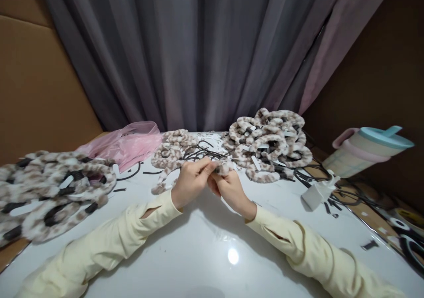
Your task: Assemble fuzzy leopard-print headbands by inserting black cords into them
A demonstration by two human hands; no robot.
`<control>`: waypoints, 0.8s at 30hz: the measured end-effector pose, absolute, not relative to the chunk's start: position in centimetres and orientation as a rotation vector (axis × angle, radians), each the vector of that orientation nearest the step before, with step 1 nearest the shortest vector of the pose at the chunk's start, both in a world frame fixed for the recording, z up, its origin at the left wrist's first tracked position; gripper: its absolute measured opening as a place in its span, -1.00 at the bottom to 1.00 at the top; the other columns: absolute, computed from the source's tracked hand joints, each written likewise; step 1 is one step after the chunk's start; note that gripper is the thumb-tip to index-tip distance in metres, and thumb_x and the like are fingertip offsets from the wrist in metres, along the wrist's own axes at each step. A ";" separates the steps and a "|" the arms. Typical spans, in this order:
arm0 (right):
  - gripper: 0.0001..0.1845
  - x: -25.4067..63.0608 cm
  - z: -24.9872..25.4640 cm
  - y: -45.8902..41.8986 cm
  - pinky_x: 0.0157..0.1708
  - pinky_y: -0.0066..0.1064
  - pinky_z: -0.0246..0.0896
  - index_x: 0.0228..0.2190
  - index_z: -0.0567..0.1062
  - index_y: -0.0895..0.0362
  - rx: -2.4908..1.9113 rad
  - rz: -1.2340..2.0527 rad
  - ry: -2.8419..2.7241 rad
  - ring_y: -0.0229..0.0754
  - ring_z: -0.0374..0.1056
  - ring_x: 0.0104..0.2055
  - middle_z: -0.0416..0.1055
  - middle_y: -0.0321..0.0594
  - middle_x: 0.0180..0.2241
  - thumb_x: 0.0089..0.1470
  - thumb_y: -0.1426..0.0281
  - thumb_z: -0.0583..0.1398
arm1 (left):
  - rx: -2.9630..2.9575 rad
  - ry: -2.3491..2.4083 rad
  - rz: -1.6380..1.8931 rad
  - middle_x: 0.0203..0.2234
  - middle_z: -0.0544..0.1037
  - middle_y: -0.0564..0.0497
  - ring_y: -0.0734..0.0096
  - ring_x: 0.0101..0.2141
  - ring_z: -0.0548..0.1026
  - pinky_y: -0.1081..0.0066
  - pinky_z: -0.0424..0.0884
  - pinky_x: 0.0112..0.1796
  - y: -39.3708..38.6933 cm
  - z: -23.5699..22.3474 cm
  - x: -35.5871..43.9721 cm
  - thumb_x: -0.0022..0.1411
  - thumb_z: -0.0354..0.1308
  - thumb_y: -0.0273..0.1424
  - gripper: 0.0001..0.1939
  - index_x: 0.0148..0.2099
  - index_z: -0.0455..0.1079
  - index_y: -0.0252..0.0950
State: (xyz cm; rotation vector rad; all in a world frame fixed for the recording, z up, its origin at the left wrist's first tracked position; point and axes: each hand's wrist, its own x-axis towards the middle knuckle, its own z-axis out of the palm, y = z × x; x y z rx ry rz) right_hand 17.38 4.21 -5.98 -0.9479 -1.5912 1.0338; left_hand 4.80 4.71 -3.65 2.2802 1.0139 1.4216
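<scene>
Head view: both hands meet just above mid-table, fingertips close together. The furry strip (pixel 226 167) is at the fingers, its visible part bunched above the right thumb and just right of the left fingertips. Left hand (pixel 193 179): fingers closed, thumb and index pinching at the dark left end of the strip. Right hand (pixel 232 191): thumb and fingers closed on the fuzzy part. Lower fingers partly hidden behind the hands, so can't tell how much strip sits inside the grip. Strip is off the table (pixel 198 262), held in front of the black cords (pixel 212 152).

Around it: small furry pile (pixel 174 145) behind and left of the left hand; right furry pile (pixel 271 139) behind and right of the right hand, white tags on several rings. Left furry pile (pixel 74 170) well apart at far left, rings overlapping, black sections visible. Pink bag (pixel 134 140) behind that pile. On the right, white bottle (pixel 316 194) stands tilted in view near more cords, cup (pixel 353 154) with blue lid beyond it.
</scene>
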 end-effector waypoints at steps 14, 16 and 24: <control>-0.71 18.3 -4.2 3.9 -0.81 -0.61 -0.31 -0.66 0.22 0.15 -0.642 1.737 -1.547 -0.46 -0.09 -0.77 0.12 -0.44 -0.81 -0.07 0.30 0.18 | 3.382 0.358 1.760 -0.53 0.46 -0.01 0.46 -0.50 0.40 0.44 0.28 -0.48 6.6 -2.9 2.1 0.24 0.01 -0.47 -0.88 -0.38 0.26 -0.32; -0.71 18.4 -4.3 4.1 -0.81 -0.61 -0.27 -0.66 0.22 0.14 -0.605 1.784 -1.538 -0.45 -0.06 -0.77 0.13 -0.44 -0.81 -0.08 0.30 0.18 | 3.316 0.249 1.763 -0.45 0.50 -0.08 0.40 -0.40 0.45 0.42 0.35 -0.42 6.5 -2.9 2.2 0.25 0.00 -0.48 -0.88 -0.37 0.27 -0.33; -0.64 18.3 -4.8 4.0 -0.79 -0.58 -0.15 -0.69 0.28 0.19 -0.551 1.764 -1.554 -0.43 0.05 -0.73 0.22 -0.35 -0.75 -0.04 0.23 0.18 | 3.107 0.342 1.757 -0.47 0.44 -0.09 0.40 -0.43 0.37 0.40 0.37 -0.39 5.6 -3.0 2.5 0.20 0.03 -0.54 -0.88 -0.40 0.24 -0.32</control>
